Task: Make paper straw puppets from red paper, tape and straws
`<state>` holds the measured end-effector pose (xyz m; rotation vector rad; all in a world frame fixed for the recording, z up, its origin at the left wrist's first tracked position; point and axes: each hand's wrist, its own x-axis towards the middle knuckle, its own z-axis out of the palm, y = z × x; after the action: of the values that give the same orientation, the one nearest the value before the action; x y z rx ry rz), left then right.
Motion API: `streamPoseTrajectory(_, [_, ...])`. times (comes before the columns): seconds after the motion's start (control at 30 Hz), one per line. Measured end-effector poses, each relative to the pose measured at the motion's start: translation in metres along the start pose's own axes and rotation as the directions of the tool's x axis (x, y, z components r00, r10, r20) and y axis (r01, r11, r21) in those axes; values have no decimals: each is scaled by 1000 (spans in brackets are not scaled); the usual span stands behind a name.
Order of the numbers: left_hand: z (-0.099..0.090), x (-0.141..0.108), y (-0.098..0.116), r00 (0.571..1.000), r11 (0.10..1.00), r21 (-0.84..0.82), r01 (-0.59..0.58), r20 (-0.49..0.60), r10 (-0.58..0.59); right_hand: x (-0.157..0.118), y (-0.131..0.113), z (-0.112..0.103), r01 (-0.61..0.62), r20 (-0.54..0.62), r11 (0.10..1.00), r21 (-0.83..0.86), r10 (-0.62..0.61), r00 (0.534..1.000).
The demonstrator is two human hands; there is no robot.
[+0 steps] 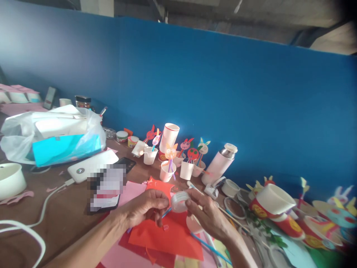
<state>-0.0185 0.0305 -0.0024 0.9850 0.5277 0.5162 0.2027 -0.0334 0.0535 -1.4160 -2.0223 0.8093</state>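
Note:
My right hand [208, 214] grips a roll of clear tape [180, 201] between thumb and fingers, its ring facing me. Just left of the roll, my left hand [152, 206] is closed in a pinch; what its fingertips hold is too small to make out. A short piece of blue straw [166, 212] shows beside those fingers. Beneath both hands lie red paper [164, 240] and pink paper [134, 191]. A white paper cup [193, 224] stands partly hidden behind my right hand. Another blue straw [213, 248] lies below that hand.
Several small cups with paper animal faces on straws [167, 171] stand ahead, near a leaning pink thermos [219, 163]. A phone [107, 190], a white power bank [93, 166] with cable and a plastic bag [16, 130] are at left. Red-and-white paper cups [275, 201] crowd the right.

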Motion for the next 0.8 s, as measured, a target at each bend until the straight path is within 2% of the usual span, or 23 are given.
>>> streamPoseTrajectory(0.13, [0,-1,-1,1000,1000,-23,-8,7,8,0,2,2,37,-22,999,-3,-37,999])
streamPoseTrajectory(0.33, [1,0,-1,973,972,-42,-232,-29,231,4,2,16,-5,-129,997,-75,-4,992])
streamPoseTrajectory(0.47, [-2,3,-2,971,966,-97,-240,-28,239,7,3,25,-37,-207,985,-168,1,978])
streamPoseTrajectory(0.67, [-1,2,8,955,965,-148,-218,-234,180,3,15,7,-52,-381,987,-150,-9,925])
streamPoseTrajectory(0.8, [-1,3,11,917,973,-58,-221,-351,188,1,13,3,-20,-408,986,-163,-49,912])
